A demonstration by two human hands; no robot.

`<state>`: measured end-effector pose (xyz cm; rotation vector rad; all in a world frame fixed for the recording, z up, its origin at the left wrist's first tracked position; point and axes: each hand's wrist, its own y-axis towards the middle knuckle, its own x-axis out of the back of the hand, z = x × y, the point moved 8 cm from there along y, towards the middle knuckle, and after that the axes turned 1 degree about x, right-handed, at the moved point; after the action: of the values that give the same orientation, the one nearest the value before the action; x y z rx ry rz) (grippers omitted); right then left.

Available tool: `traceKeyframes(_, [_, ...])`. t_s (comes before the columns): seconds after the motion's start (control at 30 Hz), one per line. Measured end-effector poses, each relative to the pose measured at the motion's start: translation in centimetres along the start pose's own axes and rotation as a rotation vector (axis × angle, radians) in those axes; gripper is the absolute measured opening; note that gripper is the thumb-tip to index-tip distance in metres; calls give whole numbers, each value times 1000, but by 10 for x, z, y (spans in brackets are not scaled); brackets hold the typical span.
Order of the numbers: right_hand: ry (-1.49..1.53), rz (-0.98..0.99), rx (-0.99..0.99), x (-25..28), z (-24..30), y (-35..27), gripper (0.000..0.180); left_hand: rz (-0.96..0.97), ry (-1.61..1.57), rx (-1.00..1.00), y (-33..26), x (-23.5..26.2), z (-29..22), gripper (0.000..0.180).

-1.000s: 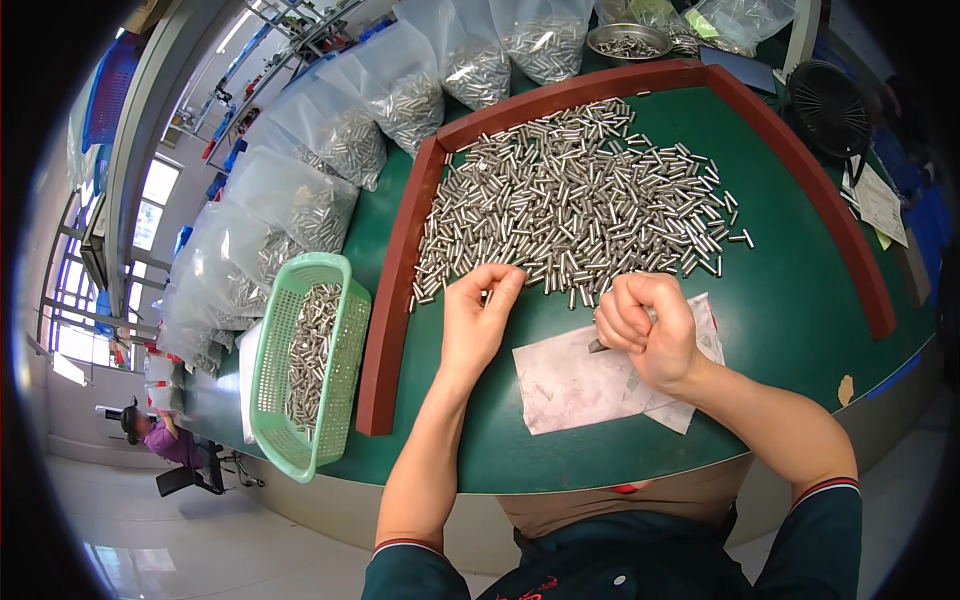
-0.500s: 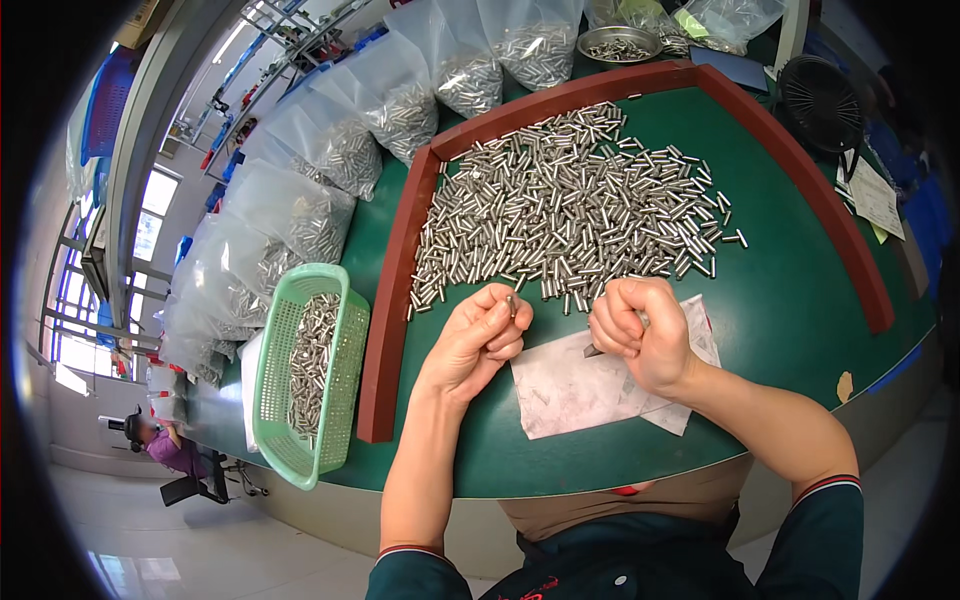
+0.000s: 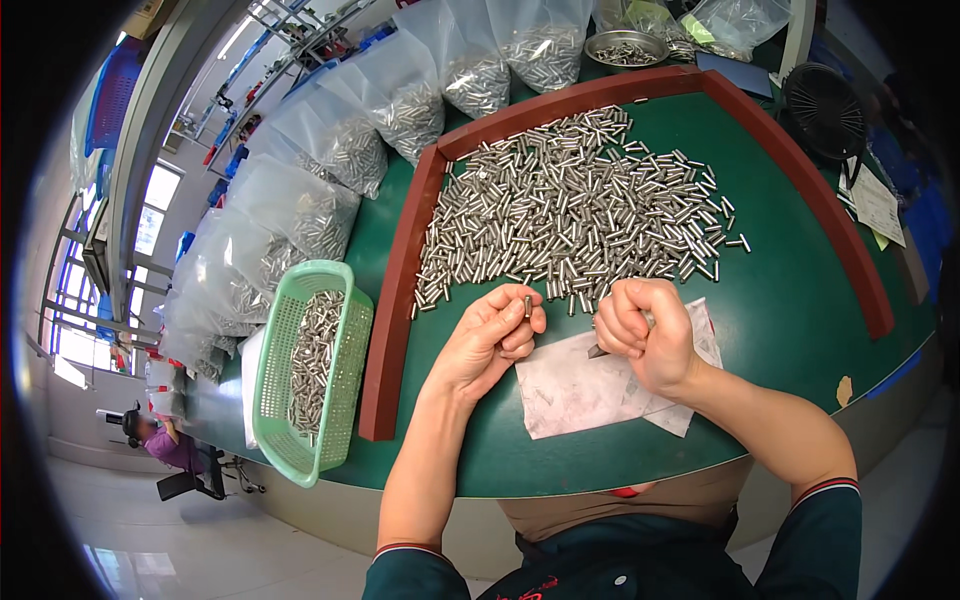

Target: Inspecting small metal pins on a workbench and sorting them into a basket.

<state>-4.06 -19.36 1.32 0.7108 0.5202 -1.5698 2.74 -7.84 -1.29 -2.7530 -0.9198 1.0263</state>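
Observation:
My left hand (image 3: 487,335) pinches one small metal pin (image 3: 528,305) between thumb and fingers, just below the big heap of shiny metal pins (image 3: 570,205) spread on the green table (image 3: 780,320). My right hand (image 3: 645,335) is closed in a fist around a thin pointed tool whose dark tip (image 3: 597,351) sticks out toward the left, over a sheet of white paper (image 3: 590,385). The two hands are close together, the pin a short way from the tool tip.
A brown raised border (image 3: 395,300) frames the work area. A green plastic basket (image 3: 310,370) with pins stands left of it. Clear bags of pins (image 3: 400,100) line the far left, a metal bowl (image 3: 625,45) and a black fan (image 3: 825,105) stand behind. A seated person (image 3: 165,445) is far left.
My left hand lifted from the edge of the heap with one pin and turned it up toward my right hand. The right fist stayed over the paper.

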Motion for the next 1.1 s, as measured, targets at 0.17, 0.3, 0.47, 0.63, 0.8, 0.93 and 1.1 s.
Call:
traceKeyframes(0.17, [-6,-1,1,2,0,0,32,-28,-1,31,0,-3,0,21])
traceKeyframes(0.3, [-32,-12,-3,3,-1,1,34,-66,9,52,1,-1,0,24])
traceKeyframes(0.47, [-52,8,-7,0,0,0,37,-133,-155,0,-3,3,-3,28])
traceKeyframes(0.63, [-9,15,8,3,0,0,32,-447,601,-208,-5,27,-29,28])
traceKeyframes(0.8, [-5,3,-2,-1,0,0,33,-639,1500,-433,-2,3,-44,16])
traceKeyframes(0.93, [-4,-5,2,-2,0,0,33,-607,1569,-427,3,-1,-44,16])
traceKeyframes(1.1, [-6,3,8,2,1,0,33,-411,764,-188,1,12,-28,12])
